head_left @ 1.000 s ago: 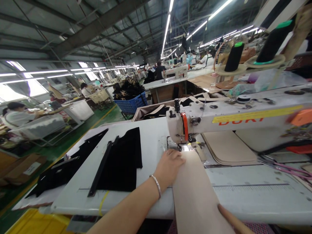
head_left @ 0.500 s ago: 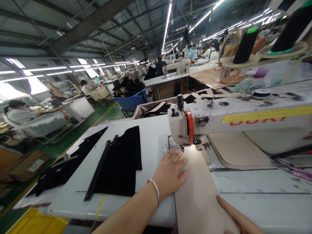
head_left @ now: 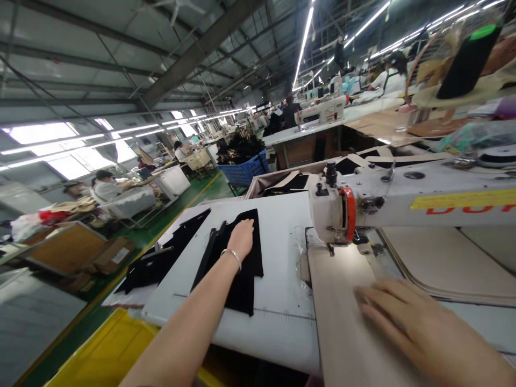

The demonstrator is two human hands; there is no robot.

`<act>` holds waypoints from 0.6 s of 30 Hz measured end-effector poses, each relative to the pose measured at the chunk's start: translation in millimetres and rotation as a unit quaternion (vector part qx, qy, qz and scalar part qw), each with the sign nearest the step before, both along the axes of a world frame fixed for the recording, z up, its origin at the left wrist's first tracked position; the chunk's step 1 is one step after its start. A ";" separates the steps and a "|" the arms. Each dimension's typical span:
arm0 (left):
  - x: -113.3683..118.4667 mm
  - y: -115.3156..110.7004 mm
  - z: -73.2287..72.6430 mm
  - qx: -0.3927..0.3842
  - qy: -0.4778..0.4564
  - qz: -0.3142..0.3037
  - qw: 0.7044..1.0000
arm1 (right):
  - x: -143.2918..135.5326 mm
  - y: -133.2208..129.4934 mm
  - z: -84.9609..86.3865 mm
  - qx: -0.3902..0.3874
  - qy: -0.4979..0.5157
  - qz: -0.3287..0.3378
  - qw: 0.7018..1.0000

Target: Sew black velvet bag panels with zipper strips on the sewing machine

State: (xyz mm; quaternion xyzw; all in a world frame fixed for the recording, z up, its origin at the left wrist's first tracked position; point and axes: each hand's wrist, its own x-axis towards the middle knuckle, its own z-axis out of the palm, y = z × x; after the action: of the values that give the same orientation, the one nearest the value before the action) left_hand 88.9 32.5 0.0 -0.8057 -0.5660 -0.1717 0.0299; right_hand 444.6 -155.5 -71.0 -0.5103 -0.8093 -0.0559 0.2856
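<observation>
My left hand point(head_left: 242, 239), with a silver bangle at the wrist, reaches over a black fabric piece point(head_left: 242, 293) on the table left of the sewing machine point(head_left: 330, 215). Its fingers are bent and closed on the cloth near the top edge; the fingertips are partly hidden. A dark strip lies along the fabric's left side. Under the machine head runs a long beige panel point(head_left: 334, 301). On that panel's right side rests my right hand point(head_left: 407, 320), blurred, its fingers stretched out and lying flat.
Stacked beige panels point(head_left: 443, 258) lie behind the machine's needle area. More black pieces point(head_left: 161, 258) are at the table's left edge. A yellow crate point(head_left: 108, 349) stands below left, a blue crate point(head_left: 244, 171) beyond the table. A thread cone point(head_left: 467, 64) rises at right.
My left hand has left the beige panel by the needle and moved left onto the black fabric. The right hand has come further up onto the panel. The view has swung left.
</observation>
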 end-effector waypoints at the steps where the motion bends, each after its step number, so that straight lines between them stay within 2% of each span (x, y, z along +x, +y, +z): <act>1: -13.3 8.6 0.0 0.000 0.007 0.014 1.000 | -7.2 14.9 6.2 -0.014 -0.028 0.002 1.000; 4: -36.5 14.7 -0.4 0.002 0.022 0.018 1.000 | -22.2 44.1 11.3 -0.019 -0.068 -0.014 0.997; 6: -44.3 2.9 7.6 0.013 0.021 0.001 1.000 | -24.2 49.4 7.5 -0.020 -0.070 -0.016 0.997; 7: -48.0 -7.3 16.5 0.021 0.017 -0.006 1.000 | -23.6 48.9 5.4 -0.023 -0.069 -0.013 0.997; 8: -52.2 -20.1 29.4 0.036 0.013 -0.011 0.999 | -22.6 47.1 4.0 -0.024 -0.066 -0.010 0.997; 10: -61.5 -51.6 66.2 0.080 0.001 -0.005 0.997 | -21.0 42.6 3.6 -0.026 -0.061 -0.005 0.998; 13: -68.4 -101.5 133.4 0.231 -0.009 0.075 0.970 | -21.8 38.5 8.1 -0.033 -0.058 -0.010 0.998; 14: -65.7 -114.7 152.2 0.241 -0.017 0.111 0.964 | -22.8 38.2 10.0 -0.035 -0.058 -0.012 0.998; 15: -59.4 -124.6 165.9 0.258 -0.053 0.119 0.957 | -23.9 38.2 11.7 -0.038 -0.059 -0.012 0.997; 16: -49.2 -130.7 173.0 0.240 -0.082 0.114 0.961 | -25.0 38.3 13.2 -0.040 -0.059 -0.012 0.997; 17: -35.2 -132.9 172.7 0.186 -0.101 0.084 0.974 | -25.9 38.5 14.4 -0.040 -0.059 -0.012 0.997; 18: -17.6 -131.4 164.6 0.113 -0.114 0.038 0.986 | -26.6 38.6 15.3 -0.039 -0.059 -0.011 0.997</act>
State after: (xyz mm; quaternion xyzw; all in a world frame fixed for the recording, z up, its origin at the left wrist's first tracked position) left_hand 71.3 -98.8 164.6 -0.7504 -0.5728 -0.3241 0.0619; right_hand 418.1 -116.9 -55.7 -0.5258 -0.8204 -0.0573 0.2170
